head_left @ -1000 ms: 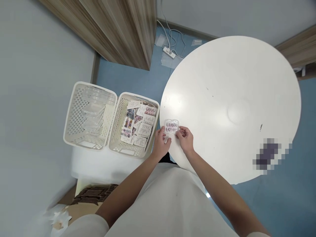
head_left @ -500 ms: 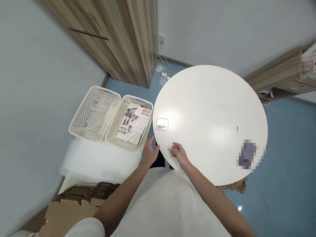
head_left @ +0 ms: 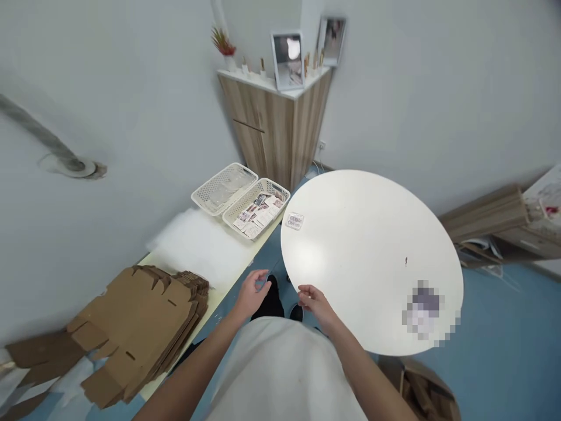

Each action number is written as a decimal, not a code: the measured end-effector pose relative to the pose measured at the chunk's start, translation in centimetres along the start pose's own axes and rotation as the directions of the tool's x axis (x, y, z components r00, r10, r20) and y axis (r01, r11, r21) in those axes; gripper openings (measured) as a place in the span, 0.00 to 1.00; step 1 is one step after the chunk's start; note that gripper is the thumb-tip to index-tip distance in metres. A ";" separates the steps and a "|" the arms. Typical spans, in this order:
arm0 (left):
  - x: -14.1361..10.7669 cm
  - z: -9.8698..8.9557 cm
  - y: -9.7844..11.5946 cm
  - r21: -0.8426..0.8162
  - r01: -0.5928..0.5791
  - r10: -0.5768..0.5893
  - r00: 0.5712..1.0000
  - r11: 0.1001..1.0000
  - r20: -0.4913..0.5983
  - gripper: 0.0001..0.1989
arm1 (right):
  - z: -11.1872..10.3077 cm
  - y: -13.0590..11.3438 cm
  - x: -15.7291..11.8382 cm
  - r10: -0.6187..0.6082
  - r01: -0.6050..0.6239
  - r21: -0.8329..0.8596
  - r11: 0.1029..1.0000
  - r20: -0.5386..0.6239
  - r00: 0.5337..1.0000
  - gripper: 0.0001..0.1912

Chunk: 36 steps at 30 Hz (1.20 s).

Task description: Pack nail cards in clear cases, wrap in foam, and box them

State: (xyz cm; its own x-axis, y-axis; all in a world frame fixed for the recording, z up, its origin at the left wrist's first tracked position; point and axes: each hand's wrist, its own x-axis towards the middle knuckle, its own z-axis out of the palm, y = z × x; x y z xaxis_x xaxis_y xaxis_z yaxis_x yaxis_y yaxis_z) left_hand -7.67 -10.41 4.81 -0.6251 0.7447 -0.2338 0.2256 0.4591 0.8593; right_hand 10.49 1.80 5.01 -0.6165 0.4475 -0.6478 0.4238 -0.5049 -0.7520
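Observation:
My left hand hangs in the gap between the long side table and the round table, its fingers apart and nothing in it. Over the near left edge of the white round table is my right hand, fingers loosely curled but apart, also holding nothing. A small clear case lies flat on the round table near its left rim, beyond both hands; small roundish purple-pink items show in it. The white basket full of printed cards stands farther off to the left.
A second white basket holds clear plastic pieces. White foam-like sheets and a stack of flat brown cardboard boxes cover the side table. A pixelated object sits at the round table's right. Below it stands an open carton.
The view has tilted up, bringing the cabinet top and more of the cardboard stack into sight. Both hands stay empty. The clear case still lies near the rim.

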 end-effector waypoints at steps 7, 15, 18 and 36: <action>-3.5 -3.6 -1.6 -0.065 0.003 -0.009 0.996 0.998 -0.091 0.19 | 2.0 -2.0 -0.8 -0.082 0.092 -0.124 0.988 0.089 0.993 0.24; -5.7 -9.3 -3.0 -0.103 -0.014 -0.012 0.969 0.995 -0.245 0.16 | 10.0 -3.6 2.6 -0.093 0.136 -0.207 0.969 0.203 0.975 0.27; -6.5 -11.3 -5.1 -0.167 0.024 -0.071 0.956 0.986 -0.285 0.17 | 13.3 -3.5 3.5 -0.078 0.140 -0.258 0.956 0.238 0.968 0.27; -4.7 -14.5 -10.3 -0.320 0.236 -0.316 0.921 0.918 -0.227 0.19 | 20.0 -4.6 10.8 0.111 0.081 -0.590 0.804 0.282 0.953 0.22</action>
State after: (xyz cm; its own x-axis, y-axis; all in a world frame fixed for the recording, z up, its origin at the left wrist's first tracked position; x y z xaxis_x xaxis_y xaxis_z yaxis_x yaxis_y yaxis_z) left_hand -17.92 -25.64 3.69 -0.8167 0.4312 -0.3836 -0.1797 0.4417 0.8790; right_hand -11.33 -5.78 3.94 -0.7278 0.1621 -0.6664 0.6818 0.0657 -0.7286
